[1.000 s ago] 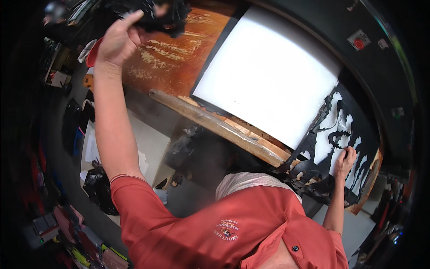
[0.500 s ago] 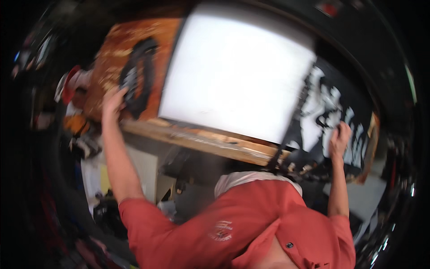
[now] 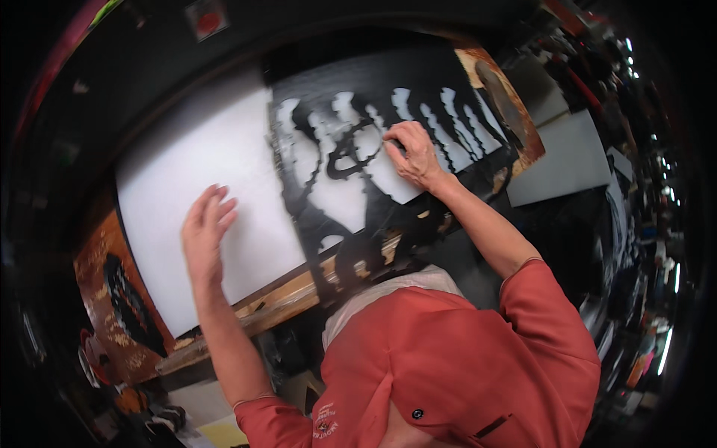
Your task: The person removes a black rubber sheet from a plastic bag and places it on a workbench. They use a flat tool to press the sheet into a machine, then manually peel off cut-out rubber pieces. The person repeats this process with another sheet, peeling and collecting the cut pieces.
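My left hand (image 3: 207, 213) is raised over the white panel (image 3: 202, 157), fingers apart and holding nothing. My right hand (image 3: 412, 155) is over the black sheet (image 3: 358, 63), which has many wavy cut-out shapes showing pale grey through them. Its fingers are curled together, with the tips beside a black loop-shaped piece (image 3: 347, 153); what they pinch, if anything, is too small to make out. At the far left, an oval black piece (image 3: 131, 306) rests on a worn brown board (image 3: 101, 276).
A wooden edge (image 3: 280, 306) runs along the near side of the work surface. Another worn brown board (image 3: 534, 145) shows beyond the sheet's right end, beside grey flat panels (image 3: 564, 164). Dark cluttered goods (image 3: 635, 246) stand at the right.
The view has swung toward the black sheet on the right. My left hand has left the oval black piece and moved right, over the white panel. My right hand remains at the sheet.
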A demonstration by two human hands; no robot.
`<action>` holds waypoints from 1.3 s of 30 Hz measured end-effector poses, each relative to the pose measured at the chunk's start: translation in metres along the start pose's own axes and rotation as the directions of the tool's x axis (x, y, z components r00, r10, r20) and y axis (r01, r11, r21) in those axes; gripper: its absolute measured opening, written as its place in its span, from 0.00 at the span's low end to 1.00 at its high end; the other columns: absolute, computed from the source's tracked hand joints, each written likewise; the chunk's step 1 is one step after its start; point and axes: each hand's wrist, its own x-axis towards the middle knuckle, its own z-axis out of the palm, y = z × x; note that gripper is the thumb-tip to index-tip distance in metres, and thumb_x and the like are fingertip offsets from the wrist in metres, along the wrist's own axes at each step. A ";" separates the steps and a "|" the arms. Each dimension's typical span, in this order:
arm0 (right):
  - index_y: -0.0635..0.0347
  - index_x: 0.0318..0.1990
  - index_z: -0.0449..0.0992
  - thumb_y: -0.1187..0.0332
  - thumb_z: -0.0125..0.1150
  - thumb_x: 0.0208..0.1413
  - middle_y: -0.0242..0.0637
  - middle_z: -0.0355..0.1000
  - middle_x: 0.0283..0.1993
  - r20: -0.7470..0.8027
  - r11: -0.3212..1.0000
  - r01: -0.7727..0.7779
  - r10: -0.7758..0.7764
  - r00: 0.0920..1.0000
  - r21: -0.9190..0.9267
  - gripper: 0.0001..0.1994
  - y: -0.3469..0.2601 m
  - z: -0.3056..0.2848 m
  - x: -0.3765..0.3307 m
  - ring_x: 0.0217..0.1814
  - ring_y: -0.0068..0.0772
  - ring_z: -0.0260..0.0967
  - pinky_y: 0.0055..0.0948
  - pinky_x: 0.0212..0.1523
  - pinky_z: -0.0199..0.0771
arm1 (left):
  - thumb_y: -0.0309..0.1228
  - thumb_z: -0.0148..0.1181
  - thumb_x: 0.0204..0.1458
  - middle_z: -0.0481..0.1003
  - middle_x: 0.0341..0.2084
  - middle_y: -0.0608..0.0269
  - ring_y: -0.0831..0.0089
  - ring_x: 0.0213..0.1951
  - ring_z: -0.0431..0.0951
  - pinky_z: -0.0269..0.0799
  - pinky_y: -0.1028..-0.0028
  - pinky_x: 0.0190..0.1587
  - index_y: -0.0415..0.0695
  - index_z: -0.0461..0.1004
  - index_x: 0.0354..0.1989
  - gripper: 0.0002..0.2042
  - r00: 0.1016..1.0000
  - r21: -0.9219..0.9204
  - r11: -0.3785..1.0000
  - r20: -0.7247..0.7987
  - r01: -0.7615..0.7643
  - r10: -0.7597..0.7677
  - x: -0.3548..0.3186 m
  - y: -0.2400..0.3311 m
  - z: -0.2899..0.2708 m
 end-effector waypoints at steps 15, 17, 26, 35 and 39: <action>0.61 0.46 0.84 0.61 0.68 0.52 0.55 0.79 0.46 -0.019 0.714 -0.571 0.618 0.786 -0.405 0.17 0.164 -0.125 -0.083 0.52 0.60 0.75 0.52 0.56 0.77 | 0.36 0.61 0.63 0.70 0.22 0.65 0.77 0.29 0.67 0.66 0.68 0.33 0.34 0.73 0.30 0.16 0.991 0.657 0.742 0.114 -0.130 0.072 0.037 -0.040 0.091; 0.59 0.58 0.75 0.60 0.68 0.54 0.56 0.77 0.49 -0.125 0.708 -0.683 0.672 0.730 -0.181 0.25 0.157 -0.123 -0.086 0.55 0.61 0.73 0.52 0.57 0.76 | 0.36 0.60 0.63 0.70 0.22 0.66 0.77 0.28 0.65 0.65 0.70 0.33 0.36 0.72 0.28 0.15 0.998 0.682 0.729 0.063 -0.062 0.026 0.013 -0.043 0.069; 0.66 0.63 0.71 0.62 0.61 0.59 0.60 0.77 0.33 0.031 0.723 -0.681 0.683 0.730 0.117 0.27 0.145 -0.139 -0.118 0.41 0.64 0.79 0.51 0.45 0.76 | 0.47 0.67 0.63 0.80 0.47 0.50 0.65 0.46 0.81 0.78 0.63 0.49 0.41 0.71 0.67 0.30 0.981 0.826 0.563 0.100 0.011 -0.166 -0.086 -0.056 0.048; 0.65 0.62 0.74 0.59 0.60 0.62 0.62 0.80 0.45 -0.057 0.691 -0.706 0.720 0.692 0.155 0.25 0.142 -0.127 -0.126 0.50 0.60 0.80 0.46 0.52 0.78 | 0.47 0.61 0.67 0.79 0.51 0.51 0.69 0.39 0.80 0.79 0.72 0.42 0.34 0.72 0.60 0.27 0.979 0.350 0.921 -0.167 0.170 -0.118 -0.026 -0.018 0.065; 0.60 0.61 0.76 0.57 0.59 0.64 0.61 0.80 0.47 -0.053 0.613 -0.760 0.785 0.617 0.217 0.23 0.146 -0.121 -0.125 0.52 0.61 0.79 0.47 0.55 0.77 | 0.46 0.63 0.66 0.78 0.49 0.57 0.74 0.33 0.73 0.77 0.75 0.40 0.34 0.69 0.68 0.31 0.983 0.334 0.930 -0.146 0.155 -0.111 0.028 -0.036 0.074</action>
